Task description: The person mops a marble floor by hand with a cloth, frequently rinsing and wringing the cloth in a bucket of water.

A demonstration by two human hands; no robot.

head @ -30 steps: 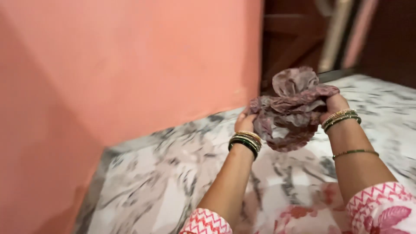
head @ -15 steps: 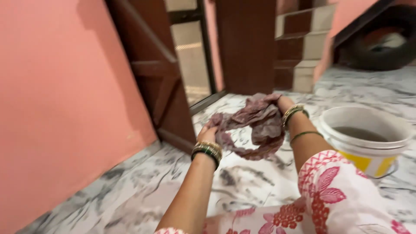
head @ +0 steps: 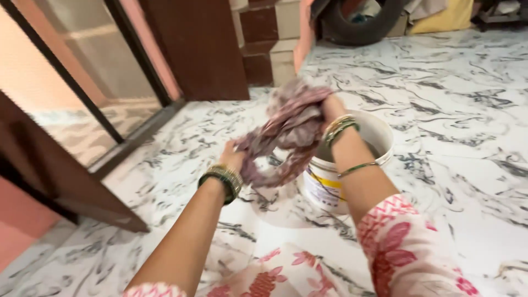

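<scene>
I am gripping a crumpled mauve cloth (head: 289, 132) with both hands: my left hand (head: 232, 157) is pinching its lower end, my right hand (head: 331, 106) is clenched on its upper bunch. A white bucket (head: 379, 135) is sitting just below my right wrist.

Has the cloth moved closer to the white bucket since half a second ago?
Yes. The cloth, gripped by both hands, now hangs at the bucket rim, partly over it; earlier it was clearly left of the bucket.

A dark tyre (head: 360, 25) leans by brick steps (head: 269, 41), with a brown door (head: 55, 170) standing open on marble floor (head: 462, 110).
</scene>
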